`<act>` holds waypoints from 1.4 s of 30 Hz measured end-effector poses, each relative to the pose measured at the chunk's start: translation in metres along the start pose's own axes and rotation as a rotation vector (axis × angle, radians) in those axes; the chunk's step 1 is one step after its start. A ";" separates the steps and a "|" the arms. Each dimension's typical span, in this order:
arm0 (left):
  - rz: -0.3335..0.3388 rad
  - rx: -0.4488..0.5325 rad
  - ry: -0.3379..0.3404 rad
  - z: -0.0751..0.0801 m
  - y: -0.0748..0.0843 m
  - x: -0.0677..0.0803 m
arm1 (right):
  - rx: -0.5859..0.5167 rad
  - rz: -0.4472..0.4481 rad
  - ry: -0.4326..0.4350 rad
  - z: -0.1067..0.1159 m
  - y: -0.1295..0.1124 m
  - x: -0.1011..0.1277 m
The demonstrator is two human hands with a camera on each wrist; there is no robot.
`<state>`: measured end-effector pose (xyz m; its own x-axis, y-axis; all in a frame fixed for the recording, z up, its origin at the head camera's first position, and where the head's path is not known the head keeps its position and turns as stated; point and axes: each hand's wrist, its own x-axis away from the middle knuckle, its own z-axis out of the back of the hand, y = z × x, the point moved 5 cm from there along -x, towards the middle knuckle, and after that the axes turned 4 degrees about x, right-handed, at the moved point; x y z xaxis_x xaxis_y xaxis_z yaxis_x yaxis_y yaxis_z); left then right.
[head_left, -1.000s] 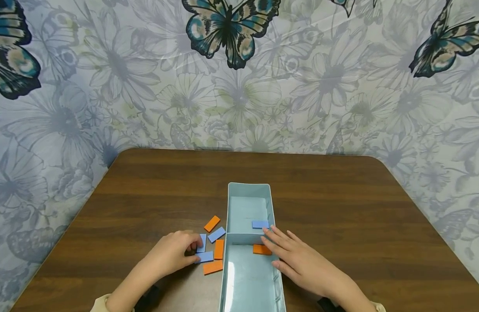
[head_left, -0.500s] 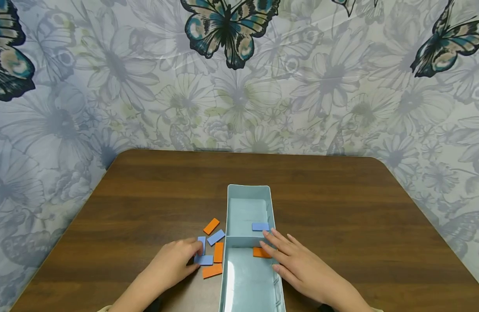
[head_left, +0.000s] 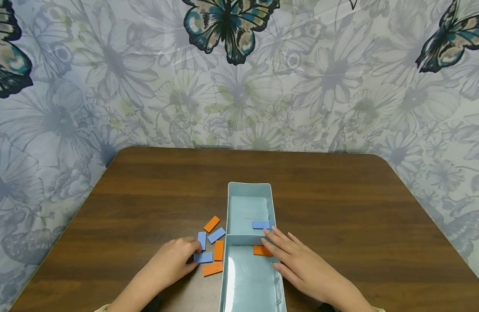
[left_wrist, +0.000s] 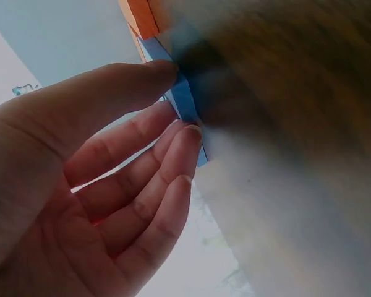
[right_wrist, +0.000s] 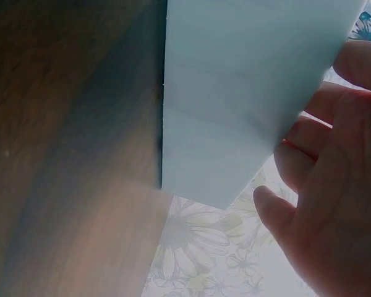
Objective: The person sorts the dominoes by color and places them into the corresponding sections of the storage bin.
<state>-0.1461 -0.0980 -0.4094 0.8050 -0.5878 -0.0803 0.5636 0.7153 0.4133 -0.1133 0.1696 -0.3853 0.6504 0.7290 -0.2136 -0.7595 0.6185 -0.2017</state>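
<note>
No lettering is legible anywhere. Left hand (head_left: 173,262) — thumb and fingertips pinching a blue tile (head_left: 203,257) that lies flat on the table (head_left: 340,208), beside the light-blue tray (head_left: 249,187). Right hand (head_left: 298,260) — fingers extended and relaxed, resting on the tray's right wall near an orange tile (head_left: 261,250) inside it.

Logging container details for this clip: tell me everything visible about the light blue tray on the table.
The light blue tray is a long, narrow open box, plastic by its look, standing lengthwise on the wooden table. A cross wall divides it into two compartments: the far one holds a blue tile, the near one an orange tile. The right hand rests on its right rim.
</note>
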 end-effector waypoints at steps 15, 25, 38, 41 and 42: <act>-0.004 0.076 0.046 0.034 -0.005 0.003 | 0.003 -0.006 0.006 0.003 0.000 0.000; -0.038 0.087 0.133 0.070 0.008 -0.019 | 0.011 -0.009 0.013 0.004 -0.001 0.001; -0.119 0.155 0.143 0.074 0.035 -0.086 | 0.016 -0.041 -0.007 0.004 0.001 0.003; -0.132 0.131 0.122 0.067 0.039 -0.101 | 0.014 -0.050 -0.013 0.004 0.001 0.003; -0.135 0.122 0.113 0.065 0.040 -0.106 | 0.011 -0.051 -0.012 0.005 0.001 0.003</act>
<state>-0.2207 -0.0317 -0.3255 0.7434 -0.6242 -0.2404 0.6465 0.5782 0.4977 -0.1124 0.1737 -0.3818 0.6880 0.7000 -0.1917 -0.7256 0.6581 -0.2012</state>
